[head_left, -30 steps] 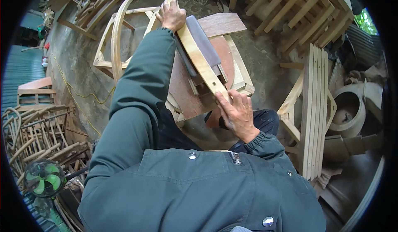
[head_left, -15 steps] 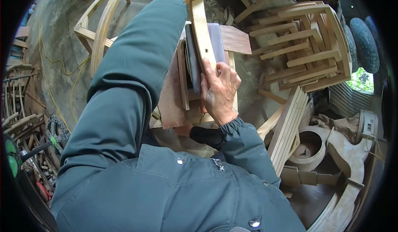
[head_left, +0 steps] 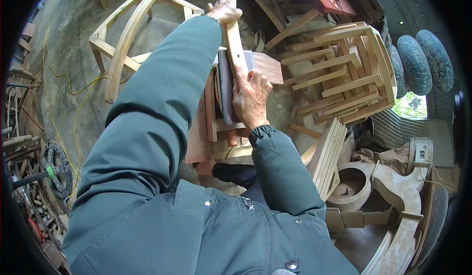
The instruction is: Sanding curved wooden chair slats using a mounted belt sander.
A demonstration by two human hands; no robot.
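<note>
A long, curved pale wooden piece [head_left: 235, 41] with a small dark hole lies over a grey, flat-faced block [head_left: 227, 90] on a wooden stand. My left hand [head_left: 224, 10] reaches far forward and is closed around the piece beyond the block. Nearer to me, my right hand [head_left: 251, 98] is closed on its near end, index finger stretched along the top. The right palm and fingers hide that end. Reddish-brown boards, one a plywood panel [head_left: 198, 135], flank the block.
At left stands a curved wooden frame [head_left: 118, 49], with a yellow cord [head_left: 78, 92] on the floor. To the right are stacked wooden frames [head_left: 344, 76], a bundle of pale slats [head_left: 322, 159] and a large cast machine body [head_left: 400, 191]. Scrap wood [head_left: 37, 169] is heaped at far left.
The wooden piece has slid away from me over the grey block, both hands moving with it. My view has shifted, so the surroundings on the right sit lower and further left.
</note>
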